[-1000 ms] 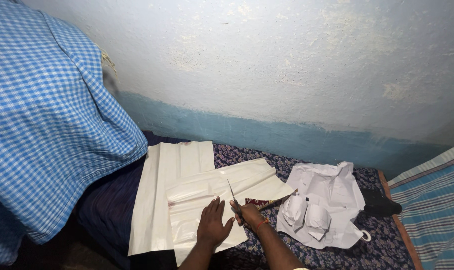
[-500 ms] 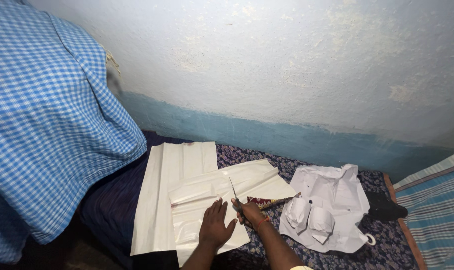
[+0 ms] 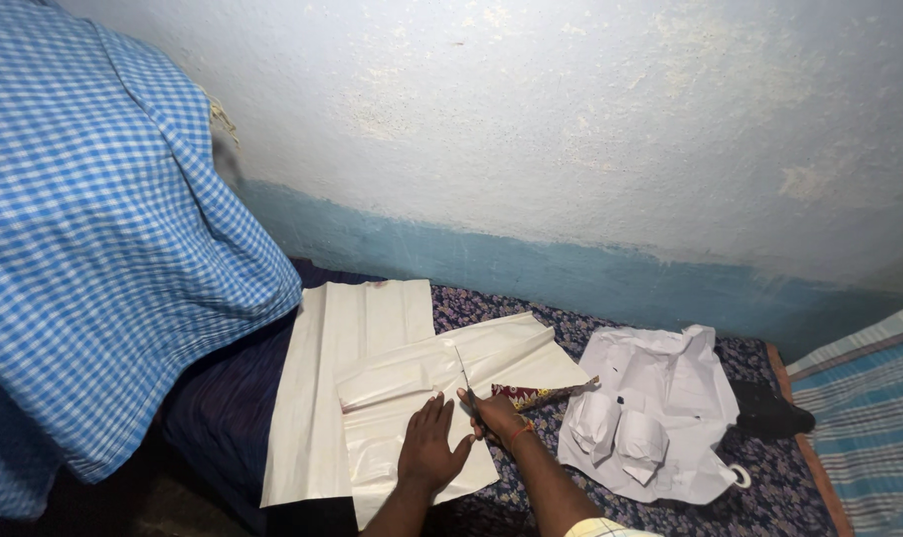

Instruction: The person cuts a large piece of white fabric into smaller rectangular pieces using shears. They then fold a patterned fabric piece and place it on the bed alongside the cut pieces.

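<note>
A pair of scissors [image 3: 465, 381] is held in the right hand [image 3: 495, 415], low in the middle of the frame. The fingers are wrapped around the handles, and the thin blades point up and away. The blades are laid over a shiny white sheet [image 3: 441, 383], which is spread on the bed [image 3: 610, 507]. The left hand [image 3: 428, 449] is pressed flat on the same sheet, just beside the right hand, with its fingers held out straight and nothing gripped. A second white sheet [image 3: 342, 338] is seen under the first one, reaching further left. A crumpled white paper [image 3: 660, 398] is found at the lower right, near the sheets. A blue checked cloth [image 3: 93, 229] is hung at the left of the frame. A dark flowered cover is spread over the bed.
</note>
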